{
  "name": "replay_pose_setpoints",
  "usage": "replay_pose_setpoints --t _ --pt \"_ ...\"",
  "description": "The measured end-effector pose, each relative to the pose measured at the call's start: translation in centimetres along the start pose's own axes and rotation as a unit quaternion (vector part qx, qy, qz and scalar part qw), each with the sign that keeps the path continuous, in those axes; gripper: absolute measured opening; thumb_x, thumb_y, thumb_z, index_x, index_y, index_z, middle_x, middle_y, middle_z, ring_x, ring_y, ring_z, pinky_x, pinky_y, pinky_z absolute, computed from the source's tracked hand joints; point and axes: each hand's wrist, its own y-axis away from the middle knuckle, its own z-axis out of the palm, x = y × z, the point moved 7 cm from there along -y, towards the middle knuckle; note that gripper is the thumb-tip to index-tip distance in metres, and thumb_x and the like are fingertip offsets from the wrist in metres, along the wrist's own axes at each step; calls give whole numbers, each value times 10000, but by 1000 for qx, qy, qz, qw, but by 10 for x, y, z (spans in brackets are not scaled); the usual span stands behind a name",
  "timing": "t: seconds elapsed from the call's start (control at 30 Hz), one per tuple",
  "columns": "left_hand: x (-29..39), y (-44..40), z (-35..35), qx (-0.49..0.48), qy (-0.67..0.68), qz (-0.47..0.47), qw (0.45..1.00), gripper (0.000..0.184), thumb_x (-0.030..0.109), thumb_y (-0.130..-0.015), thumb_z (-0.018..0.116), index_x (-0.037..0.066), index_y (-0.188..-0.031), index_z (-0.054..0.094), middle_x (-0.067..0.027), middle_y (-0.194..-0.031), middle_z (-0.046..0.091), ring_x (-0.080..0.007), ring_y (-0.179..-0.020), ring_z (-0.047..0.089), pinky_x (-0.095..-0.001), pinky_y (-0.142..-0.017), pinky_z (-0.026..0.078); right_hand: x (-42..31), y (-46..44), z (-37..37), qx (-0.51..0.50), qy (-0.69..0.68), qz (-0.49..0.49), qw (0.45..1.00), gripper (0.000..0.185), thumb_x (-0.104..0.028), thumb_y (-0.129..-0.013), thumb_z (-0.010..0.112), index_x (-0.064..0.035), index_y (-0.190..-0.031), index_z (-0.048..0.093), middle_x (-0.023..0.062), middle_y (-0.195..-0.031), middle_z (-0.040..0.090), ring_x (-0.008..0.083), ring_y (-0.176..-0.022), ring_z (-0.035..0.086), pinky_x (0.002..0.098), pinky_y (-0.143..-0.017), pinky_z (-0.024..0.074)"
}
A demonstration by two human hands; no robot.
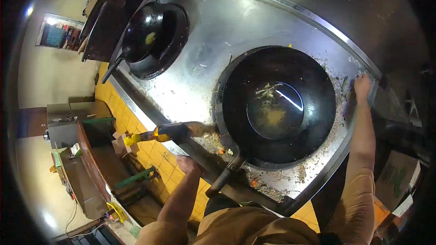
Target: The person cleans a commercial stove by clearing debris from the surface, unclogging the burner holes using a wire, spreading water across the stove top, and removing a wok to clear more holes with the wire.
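Observation:
My left hand [187, 165] is closed at the stove's front edge, below a bottle with a yellow cap [175, 131]. A pale, shiny patch shows beside its fingers; whether I hold it I cannot tell. Stretched to the far right, my right hand [362, 84] is closed by the raised rim of the steel stove top [204, 31]. What it grips, if anything, is hidden. Between my arms sits a large black wok [318, 100] with shallow liquid and pale scraps inside. Its handle [225, 174] points toward me.
A second black wok [136, 31] rests tilted at the left burner. Food scraps [268, 186] litter the stove around the large wok. Behind my left arm are yellow floor tiles [159, 156] and a brown counter [97, 163]. A cardboard box [397, 172] stands at lower right.

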Motion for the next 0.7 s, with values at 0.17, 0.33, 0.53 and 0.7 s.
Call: replay_pose_setpoints --t 0.17,0.33,0.53,0.7 --pt "-8 -6 1 12 -73 -3 997 629 493 -1009 290 -61 -1119 567 -298 -1140 609 -482 -1067 563 -512 -927 414 -3 7 -6 17 4 43 999 242 -183 -910 554 1 -1042 640 238 -1037 668 427 -994 634 489 -872 499" --pt "-27 -22 2 14 18 -34 999 608 483 -1011 298 -51 -1144 556 -285 -1160 606 -472 -1060 572 -511 -921 421 -1 7 -2 30 2 60 998 244 -200 -906 550 -17 -1027 657 214 -1040 677 401 -986 645 465 -858 514" --pt "-50 -72 4 -65 -165 75 981 556 481 -1010 318 28 -1277 497 -191 -1299 557 -373 -1016 610 -480 -897 484 -8 5 12 -9 110 -54 992 241 -194 -826 576 -3 -929 681 244 -965 668 418 -947 632 488 -849 514" --pt "-33 -47 4 -69 64 -65 993 557 482 -1009 318 29 -1277 499 -191 -1296 559 -372 -1015 611 -481 -894 486 -32 19 -36 5 -46 64 997 238 -189 -832 575 0 -948 665 245 -967 685 417 -956 660 470 -871 527"
